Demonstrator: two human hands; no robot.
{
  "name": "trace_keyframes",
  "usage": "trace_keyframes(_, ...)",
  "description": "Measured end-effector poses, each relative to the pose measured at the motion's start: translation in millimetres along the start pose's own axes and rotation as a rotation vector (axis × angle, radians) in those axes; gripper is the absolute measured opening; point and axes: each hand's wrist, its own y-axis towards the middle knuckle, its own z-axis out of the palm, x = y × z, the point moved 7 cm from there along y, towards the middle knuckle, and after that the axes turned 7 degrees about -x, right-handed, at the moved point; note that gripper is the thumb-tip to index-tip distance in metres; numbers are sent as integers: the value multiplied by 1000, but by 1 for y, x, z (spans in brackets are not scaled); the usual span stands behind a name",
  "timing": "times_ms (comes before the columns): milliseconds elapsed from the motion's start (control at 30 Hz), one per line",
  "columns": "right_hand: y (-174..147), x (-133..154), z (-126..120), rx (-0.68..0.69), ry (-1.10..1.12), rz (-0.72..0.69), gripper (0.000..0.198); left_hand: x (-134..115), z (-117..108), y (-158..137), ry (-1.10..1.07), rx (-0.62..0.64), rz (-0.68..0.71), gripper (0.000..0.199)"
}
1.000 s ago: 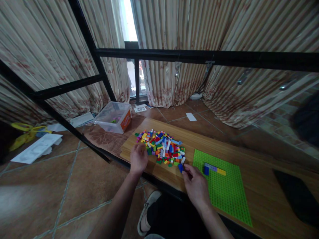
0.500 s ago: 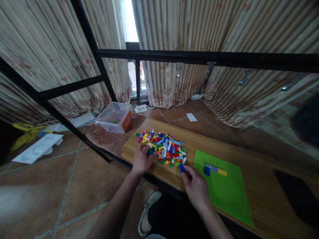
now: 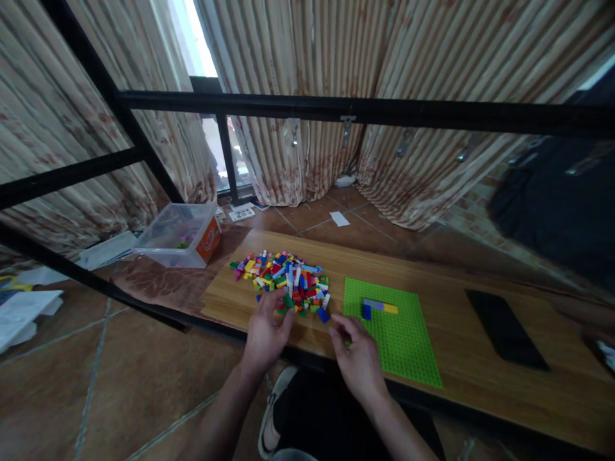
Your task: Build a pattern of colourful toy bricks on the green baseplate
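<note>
A heap of small coloured toy bricks (image 3: 293, 278) lies on the wooden board. My left hand (image 3: 265, 330) rests at its near edge, thumb and fingers apart around some green bricks, with no brick seen gripped. A blue brick (image 3: 323, 314) lies loose at the heap's near right corner. Just right of it is my right hand (image 3: 358, 358), its thumb and curved fingers apart, not touching that brick. The green studded baseplate (image 3: 403, 346) lies beyond the right hand. On it sit a row of grey, purple and yellow bricks (image 3: 380, 305) and a dark blue brick (image 3: 367, 312).
A clear plastic bin (image 3: 175, 237) with an orange label and a few bricks inside stands left of the board (image 3: 456, 333). A black flat object (image 3: 504, 330) lies at the right. A black metal rail (image 3: 327, 107) crosses in front of the curtains. A dark-clothed person (image 3: 557, 198) is at the far right.
My right hand has let go of the blue brick, which now lies on the board, and has drawn slightly away from it. The view has swung to the right.
</note>
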Motion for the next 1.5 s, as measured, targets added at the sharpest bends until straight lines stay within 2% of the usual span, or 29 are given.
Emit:
trace_keyframes(100,-7,-6,-16,-43,33,38,28,-31,37,-24,-79,168,55,30)
trace_keyframes(200,-13,-24,-41,-115,49,104,28,-56,75,-41,-133,301,114,36)
trace_keyframes(333,-18,-53,-74,-203,33,180,29,-68,118,-45,-145,423,116,51)
trace_keyframes(467,-22,-70,-92,-248,31,234,30,-69,145,-41,-111,469,98,67)
trace_keyframes(600,-24,-70,-95,-255,40,220,29,-73,152,-40,-56,452,96,72)
trace_keyframes(933,-4,-64,-87,-198,-23,180,28,-75,149,-43,-32,422,89,67)
trace_keyframes(1167,24,-61,-72,-103,-271,148,28,-75,145,-39,-46,375,-45,54)
trace_keyframes(1500,30,-66,-65,-19,-440,287,26,-71,151,-28,-7,360,-222,41)
